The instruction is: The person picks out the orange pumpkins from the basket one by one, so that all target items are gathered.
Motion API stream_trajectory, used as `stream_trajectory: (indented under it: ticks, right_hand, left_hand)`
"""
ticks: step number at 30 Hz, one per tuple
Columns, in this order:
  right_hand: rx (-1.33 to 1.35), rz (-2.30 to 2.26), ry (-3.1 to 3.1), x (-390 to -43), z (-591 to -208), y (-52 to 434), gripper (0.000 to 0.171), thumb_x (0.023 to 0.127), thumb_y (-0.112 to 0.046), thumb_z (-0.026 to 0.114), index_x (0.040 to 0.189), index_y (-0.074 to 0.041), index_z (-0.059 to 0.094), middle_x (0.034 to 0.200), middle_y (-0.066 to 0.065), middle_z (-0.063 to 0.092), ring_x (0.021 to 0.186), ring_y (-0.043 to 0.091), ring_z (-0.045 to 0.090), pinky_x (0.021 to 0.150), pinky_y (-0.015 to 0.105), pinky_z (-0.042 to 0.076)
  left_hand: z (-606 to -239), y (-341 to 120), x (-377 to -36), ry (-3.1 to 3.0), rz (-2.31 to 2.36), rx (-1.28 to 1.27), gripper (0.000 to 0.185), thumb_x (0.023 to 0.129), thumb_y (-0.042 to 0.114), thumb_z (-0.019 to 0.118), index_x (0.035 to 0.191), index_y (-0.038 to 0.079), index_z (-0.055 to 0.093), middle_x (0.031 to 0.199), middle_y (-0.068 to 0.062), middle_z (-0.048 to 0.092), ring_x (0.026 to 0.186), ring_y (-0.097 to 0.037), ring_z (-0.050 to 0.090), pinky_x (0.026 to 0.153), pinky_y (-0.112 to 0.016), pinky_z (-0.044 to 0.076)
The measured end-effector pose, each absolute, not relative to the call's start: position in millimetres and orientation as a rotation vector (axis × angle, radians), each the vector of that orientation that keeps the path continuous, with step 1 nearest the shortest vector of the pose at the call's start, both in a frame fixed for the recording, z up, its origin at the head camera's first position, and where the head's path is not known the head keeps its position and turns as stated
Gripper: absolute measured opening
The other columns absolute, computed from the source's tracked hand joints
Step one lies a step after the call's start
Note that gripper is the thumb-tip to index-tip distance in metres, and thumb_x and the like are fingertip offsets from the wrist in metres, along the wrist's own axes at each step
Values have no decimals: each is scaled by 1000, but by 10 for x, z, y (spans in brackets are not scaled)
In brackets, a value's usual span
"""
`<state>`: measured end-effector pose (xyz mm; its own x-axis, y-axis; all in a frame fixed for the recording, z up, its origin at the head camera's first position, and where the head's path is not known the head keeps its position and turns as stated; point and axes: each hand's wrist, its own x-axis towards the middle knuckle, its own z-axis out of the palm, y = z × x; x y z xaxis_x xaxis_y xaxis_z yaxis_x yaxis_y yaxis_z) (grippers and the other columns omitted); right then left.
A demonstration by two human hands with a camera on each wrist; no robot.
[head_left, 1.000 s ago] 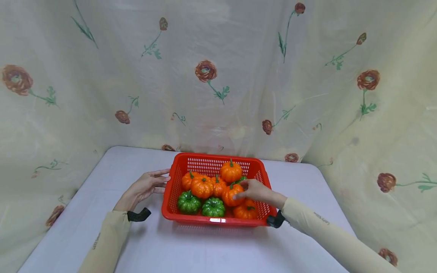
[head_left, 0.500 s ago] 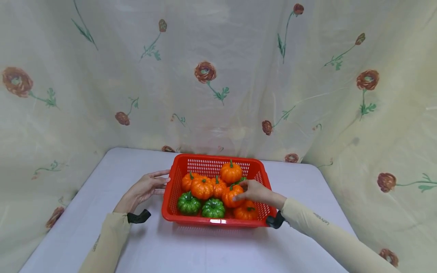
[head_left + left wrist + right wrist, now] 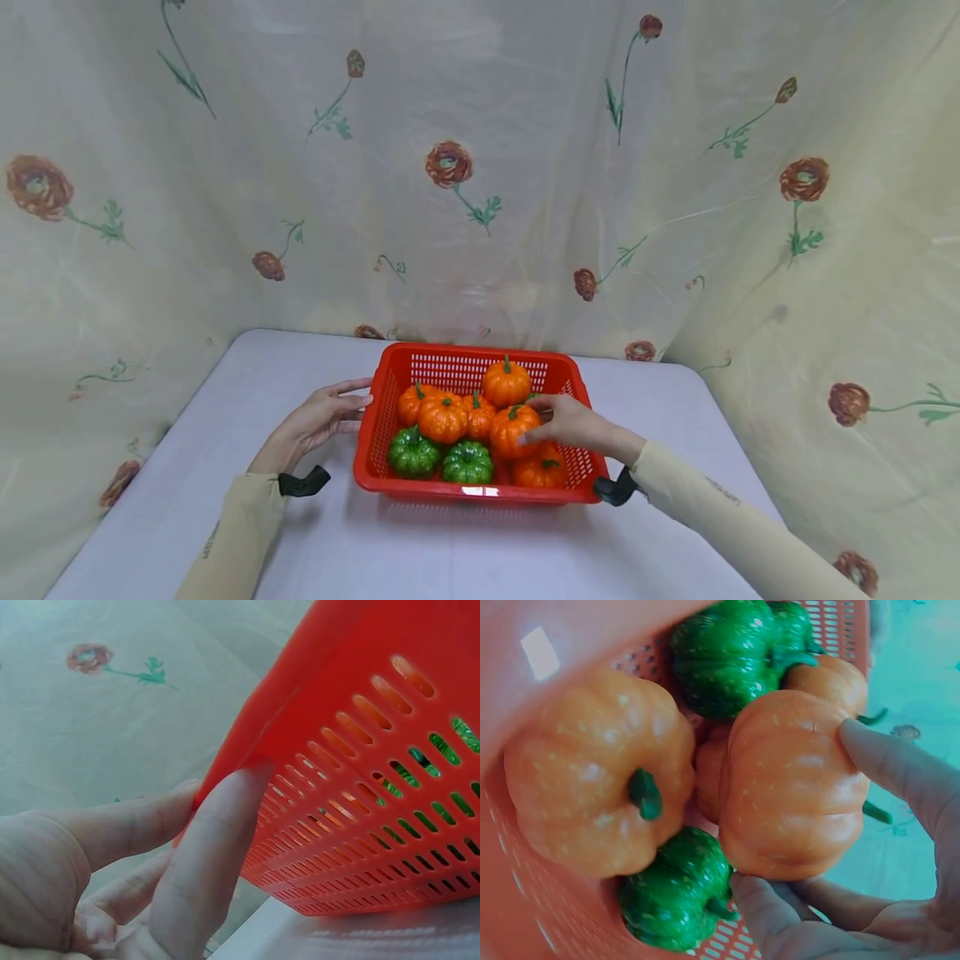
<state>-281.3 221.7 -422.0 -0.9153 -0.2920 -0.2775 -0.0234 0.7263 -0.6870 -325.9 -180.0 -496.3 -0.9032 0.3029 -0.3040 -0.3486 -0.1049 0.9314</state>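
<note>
A red plastic basket (image 3: 480,493) stands on the white table, full of small orange and green pumpkins. My right hand (image 3: 573,427) holds an orange pumpkin (image 3: 512,433) at the basket's right side, thumb and fingers on opposite sides of it in the right wrist view. Another orange pumpkin (image 3: 592,776) and a green pumpkin (image 3: 679,892) lie close to the held one. At the basket's left side, my left hand (image 3: 318,419) touches the rim with extended fingers. One left finger (image 3: 214,847) lies against the outer wall just under the rim in the left wrist view.
Several orange pumpkins sit mid-basket, one of them (image 3: 506,382) near the back wall. Two green pumpkins, one at the front left (image 3: 414,452), lie along the near side. A flower-patterned curtain (image 3: 480,275) hangs behind and beside the table (image 3: 285,533).
My right hand has shifted slightly to the right with the orange pumpkin, which looks a little raised. The left hand stays at the rim. The head view has tilted slightly.
</note>
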Motion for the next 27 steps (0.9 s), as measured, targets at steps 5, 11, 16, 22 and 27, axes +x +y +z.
stream_trajectory:
  ticks: [5,11,16,22,27]
  right_hand:
    - [-269,-1050,2529,-2838,-4146,2352,69,78,-38,79,137,-11,52,130,8,60,118,25,57,97,44,53]
    - [-262,-1089,2492,-2867,-4022,2574,73,79,-41,77,140,-14,48,137,10,55,125,28,52,101,46,50]
    - [-309,-1164,2459,-2866,-3885,2778,70,83,-39,74,141,-12,45,142,12,50,131,32,46,106,51,44]
    - [-330,-1234,2475,-2883,-3773,3013,74,84,-39,73,145,-11,39,143,13,49,133,32,46,109,54,40]
    - [-293,-1292,2517,-2892,-3777,3226,72,87,-37,70,145,-7,38,140,17,51,127,33,50,109,55,40]
  left_hand:
    - [-4955,-1796,-3248,1738,2062,-60,60,94,14,63,148,11,37,112,-5,68,88,-20,71,76,-34,60]
    - [-4958,-1806,-3256,1719,2078,-65,60,93,12,63,147,11,38,109,-5,69,88,-20,71,76,-35,60]
    - [-4963,-1817,-3263,1727,2074,-56,63,92,14,66,148,11,37,111,-6,67,89,-20,70,77,-34,60]
    - [-4970,-1824,-3260,1735,2071,-49,64,92,14,66,148,10,36,111,-6,66,89,-20,70,76,-34,60]
    - [-4984,-1810,-3271,1737,2068,-39,61,93,12,64,148,9,36,109,-5,68,88,-19,70,76,-34,60]
